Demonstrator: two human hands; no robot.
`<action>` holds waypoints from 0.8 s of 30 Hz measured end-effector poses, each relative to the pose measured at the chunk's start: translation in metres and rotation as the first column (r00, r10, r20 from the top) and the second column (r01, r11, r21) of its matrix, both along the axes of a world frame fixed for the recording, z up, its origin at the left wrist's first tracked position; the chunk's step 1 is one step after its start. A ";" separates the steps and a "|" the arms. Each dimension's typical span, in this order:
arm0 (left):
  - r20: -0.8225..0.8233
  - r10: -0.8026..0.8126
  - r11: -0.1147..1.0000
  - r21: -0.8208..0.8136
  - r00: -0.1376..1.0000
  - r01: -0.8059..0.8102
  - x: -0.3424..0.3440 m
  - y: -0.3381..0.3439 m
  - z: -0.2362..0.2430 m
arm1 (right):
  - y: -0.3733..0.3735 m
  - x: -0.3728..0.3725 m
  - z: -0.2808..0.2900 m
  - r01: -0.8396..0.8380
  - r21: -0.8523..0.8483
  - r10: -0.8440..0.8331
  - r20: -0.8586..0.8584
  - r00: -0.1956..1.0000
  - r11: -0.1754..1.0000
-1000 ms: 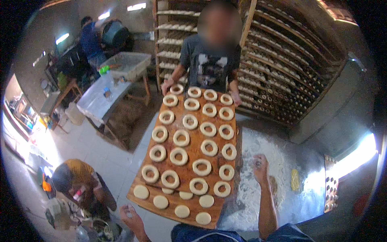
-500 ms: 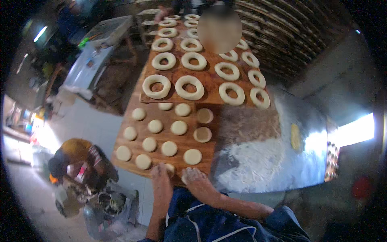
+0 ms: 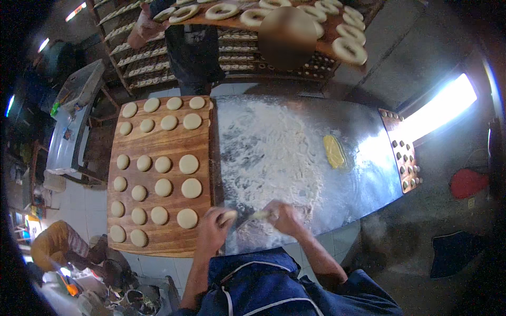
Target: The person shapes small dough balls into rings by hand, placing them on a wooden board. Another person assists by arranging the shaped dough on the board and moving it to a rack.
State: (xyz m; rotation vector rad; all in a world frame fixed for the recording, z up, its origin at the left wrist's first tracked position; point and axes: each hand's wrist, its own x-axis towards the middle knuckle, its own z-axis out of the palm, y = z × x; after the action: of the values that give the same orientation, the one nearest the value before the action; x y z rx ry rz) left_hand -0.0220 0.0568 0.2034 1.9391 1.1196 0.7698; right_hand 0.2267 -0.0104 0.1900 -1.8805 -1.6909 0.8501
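My left hand [image 3: 212,231] is closed around a round dough piece [image 3: 228,215] at the near right corner of the wooden board [image 3: 203,142]. Several flat dough rounds [image 3: 191,187] lie in rows on that board. My right hand [image 3: 283,216] grips a stretched dough piece [image 3: 260,214] just above the floured metal table [image 3: 316,126], close to its near edge. Both hands are almost side by side, a short gap between them.
A yellow dough scrap [image 3: 333,151] lies on the table to the right. A person across the table carries a board of ring-shaped dough [image 3: 274,13] overhead. Racks of rings [image 3: 158,58] stand behind. A small wooden board [image 3: 401,152] sits far right. A crouching person [image 3: 58,247] is lower left.
The long board of rings has been lifted away overhead by the person opposite. My view dropped to the table, and both my hands moved onto dough at the near edge.
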 end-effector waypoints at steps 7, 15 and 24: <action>-0.146 0.000 0.965 0.258 0.989 0.038 0.155 -0.005 -0.059 | 0.006 0.133 -0.067 0.246 0.226 -0.305 0.287 0.908 0.943; 0.352 0.103 0.941 -0.338 0.930 0.024 0.228 -0.052 -0.094 | -0.020 0.158 -0.061 0.263 -0.040 -0.251 -0.461 0.851 0.964; 0.187 0.036 0.953 -0.301 0.982 0.022 0.266 -0.070 -0.020 | -0.051 0.167 -0.028 0.310 -0.028 -0.262 -0.606 0.751 0.950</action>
State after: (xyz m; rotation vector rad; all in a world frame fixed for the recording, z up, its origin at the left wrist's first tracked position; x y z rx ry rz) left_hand 0.2436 -0.0134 0.1839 1.5723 1.0598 0.7241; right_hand 0.3936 -0.0618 0.1618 -1.5259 -0.9922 1.0911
